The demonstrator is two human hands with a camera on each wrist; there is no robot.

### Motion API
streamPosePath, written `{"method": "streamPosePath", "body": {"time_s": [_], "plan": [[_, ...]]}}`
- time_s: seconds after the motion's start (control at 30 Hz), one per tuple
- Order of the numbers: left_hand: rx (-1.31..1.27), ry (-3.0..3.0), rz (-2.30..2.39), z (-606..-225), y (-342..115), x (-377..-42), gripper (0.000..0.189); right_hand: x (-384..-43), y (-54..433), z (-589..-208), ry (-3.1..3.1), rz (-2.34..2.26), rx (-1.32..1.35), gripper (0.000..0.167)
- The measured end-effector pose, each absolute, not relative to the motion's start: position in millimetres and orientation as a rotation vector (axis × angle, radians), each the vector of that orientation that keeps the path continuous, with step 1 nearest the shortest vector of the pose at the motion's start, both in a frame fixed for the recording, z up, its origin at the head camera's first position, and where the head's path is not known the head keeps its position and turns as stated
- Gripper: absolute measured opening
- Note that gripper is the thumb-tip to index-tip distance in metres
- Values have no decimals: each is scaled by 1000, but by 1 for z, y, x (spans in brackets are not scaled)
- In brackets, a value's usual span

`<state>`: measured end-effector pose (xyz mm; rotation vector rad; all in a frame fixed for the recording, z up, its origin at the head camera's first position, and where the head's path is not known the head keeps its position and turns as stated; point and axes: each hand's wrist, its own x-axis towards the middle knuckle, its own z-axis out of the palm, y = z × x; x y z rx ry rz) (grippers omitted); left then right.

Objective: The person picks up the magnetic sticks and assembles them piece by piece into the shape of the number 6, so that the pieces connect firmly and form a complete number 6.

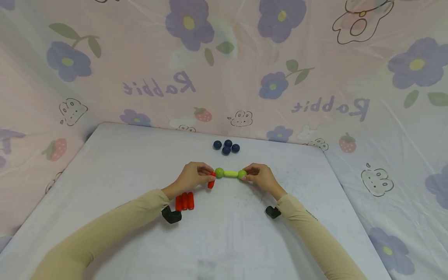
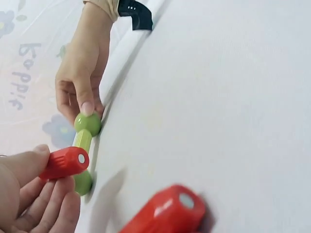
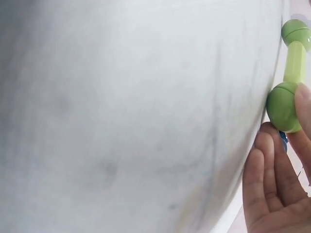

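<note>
My left hand (image 1: 194, 174) pinches a red rod (image 2: 65, 162) with a pale round end, thumb on one side and fingers on the other. Right beside it is a green ball (image 1: 219, 172), joined by a yellow-green rod (image 1: 230, 174) to a second green ball (image 1: 242, 174). That second ball is pinched between thumb and fingers of my right hand (image 1: 260, 176). In the right wrist view the joined piece, with its near ball (image 3: 283, 108), runs along the right edge. The left wrist view shows the red rod overlapping the far green ball (image 2: 83, 183).
Several dark blue balls (image 1: 226, 147) sit in a cluster farther back on the white table (image 1: 147, 155). Three red rods (image 1: 184, 201) lie side by side near my left wrist. A patterned cloth (image 1: 224, 77) hangs behind the table. Black wrist mounts (image 1: 171, 214) jut out below both sleeves.
</note>
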<state>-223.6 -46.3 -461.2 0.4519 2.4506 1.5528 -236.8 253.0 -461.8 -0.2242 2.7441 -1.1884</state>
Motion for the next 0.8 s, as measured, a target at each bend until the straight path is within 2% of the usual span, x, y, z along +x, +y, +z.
{"method": "streamPosePath", "body": {"time_s": [0.2, 0.8], "plan": [[294, 2462, 1542, -460, -34, -218, 27, -236, 254, -462, 2749, -1186, -234, 31], [60, 2347, 1567, -461, -17, -214, 26, -237, 255, -460, 2735, -1195, -238, 31]]}}
